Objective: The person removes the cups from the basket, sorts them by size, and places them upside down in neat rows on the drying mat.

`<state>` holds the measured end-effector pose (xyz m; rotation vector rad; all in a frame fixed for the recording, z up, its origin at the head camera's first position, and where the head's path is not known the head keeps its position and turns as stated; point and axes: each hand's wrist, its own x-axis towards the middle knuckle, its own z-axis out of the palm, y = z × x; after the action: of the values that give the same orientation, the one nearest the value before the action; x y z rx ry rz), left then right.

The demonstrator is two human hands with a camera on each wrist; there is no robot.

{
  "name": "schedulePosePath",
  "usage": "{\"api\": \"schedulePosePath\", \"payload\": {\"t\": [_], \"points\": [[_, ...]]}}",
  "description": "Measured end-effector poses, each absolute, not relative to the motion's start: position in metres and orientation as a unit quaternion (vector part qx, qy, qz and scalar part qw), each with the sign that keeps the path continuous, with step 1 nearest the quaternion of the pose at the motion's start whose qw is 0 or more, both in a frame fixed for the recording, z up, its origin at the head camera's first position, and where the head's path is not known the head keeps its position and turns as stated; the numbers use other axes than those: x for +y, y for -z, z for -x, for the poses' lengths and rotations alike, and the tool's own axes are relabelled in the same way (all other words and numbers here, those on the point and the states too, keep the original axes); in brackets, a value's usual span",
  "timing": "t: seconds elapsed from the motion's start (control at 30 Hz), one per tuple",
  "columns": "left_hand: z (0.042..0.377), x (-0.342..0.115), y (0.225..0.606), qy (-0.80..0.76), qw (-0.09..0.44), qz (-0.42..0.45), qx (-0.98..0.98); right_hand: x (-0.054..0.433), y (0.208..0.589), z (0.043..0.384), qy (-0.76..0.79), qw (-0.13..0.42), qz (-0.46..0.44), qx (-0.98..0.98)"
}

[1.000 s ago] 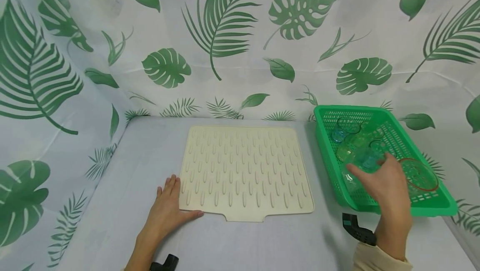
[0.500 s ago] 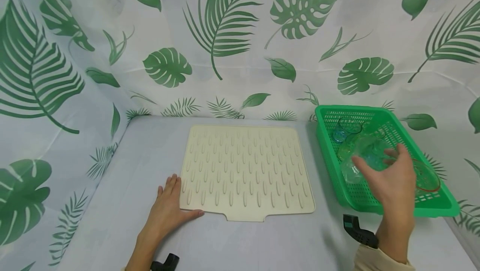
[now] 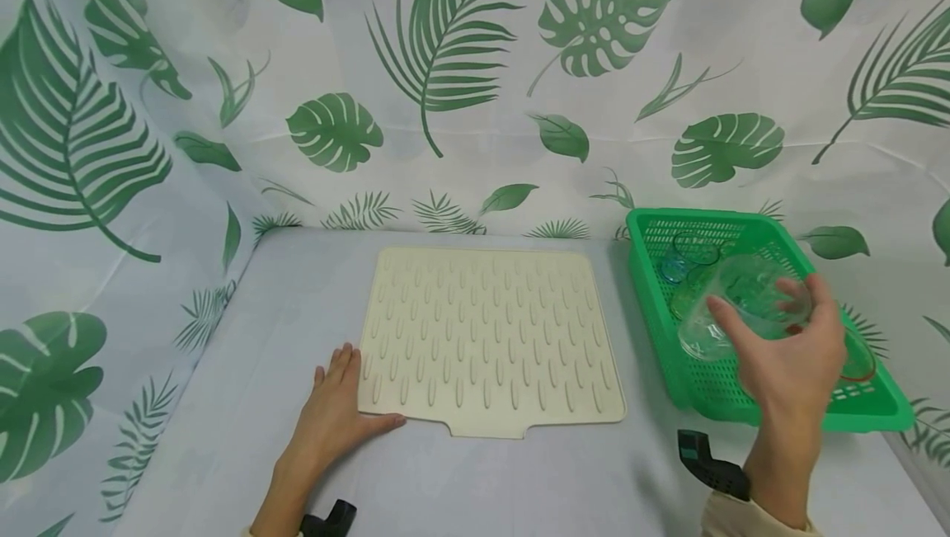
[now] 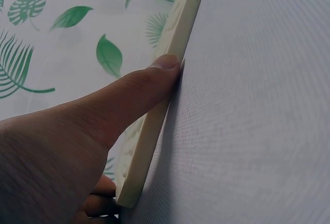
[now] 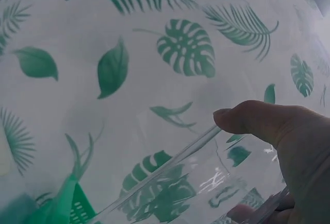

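Note:
A cream draining board (image 3: 486, 331) with rows of raised oblong ridges lies flat on the table. My left hand (image 3: 326, 417) rests at its near-left corner, fingers straight along the left side and thumb against the front edge. In the left wrist view the thumb (image 4: 134, 92) touches the board's rim (image 4: 149, 152). Over the green basket (image 3: 653, 347), my right hand (image 3: 790, 364) grips a clear drinking glass (image 3: 750, 294) between thumb and fingers, tilted on its side. The right wrist view shows the thumb (image 5: 252, 117) on the clear wall of the glass (image 5: 201, 175).
Inside the basket are a blue-based glass (image 3: 674, 267), a yellowish glass (image 3: 684, 294) and a red-rimmed glass (image 3: 861, 360), partly hidden by my right hand and the held glass. A leaf-patterned sheet (image 3: 475, 116) hangs behind the white-covered table (image 3: 579, 479).
My right hand has lifted the clear glass up from among the others in the basket and shifted slightly right. The left hand stays at the board's corner.

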<state>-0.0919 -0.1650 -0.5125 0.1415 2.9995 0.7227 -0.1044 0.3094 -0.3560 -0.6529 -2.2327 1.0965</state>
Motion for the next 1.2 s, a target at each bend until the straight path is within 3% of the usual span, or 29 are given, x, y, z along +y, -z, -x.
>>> {"api": "schedulePosePath", "payload": {"t": [0.3, 0.77, 1.2], "points": [[0.092, -0.165, 0.514, -0.233, 0.022, -0.044, 0.971, 0.297, 0.351, 0.101, -0.453, 0.331, 0.206, -0.802], [0.092, -0.164, 0.513, -0.233, 0.016, -0.045, 0.971, 0.278, 0.350, 0.101, -0.548, 0.315, 0.113, -0.767], [0.092, -0.165, 0.512, -0.233, 0.020, -0.045, 0.971, 0.266, 0.355, 0.104, -0.529, 0.300, 0.053, -0.792]]}}
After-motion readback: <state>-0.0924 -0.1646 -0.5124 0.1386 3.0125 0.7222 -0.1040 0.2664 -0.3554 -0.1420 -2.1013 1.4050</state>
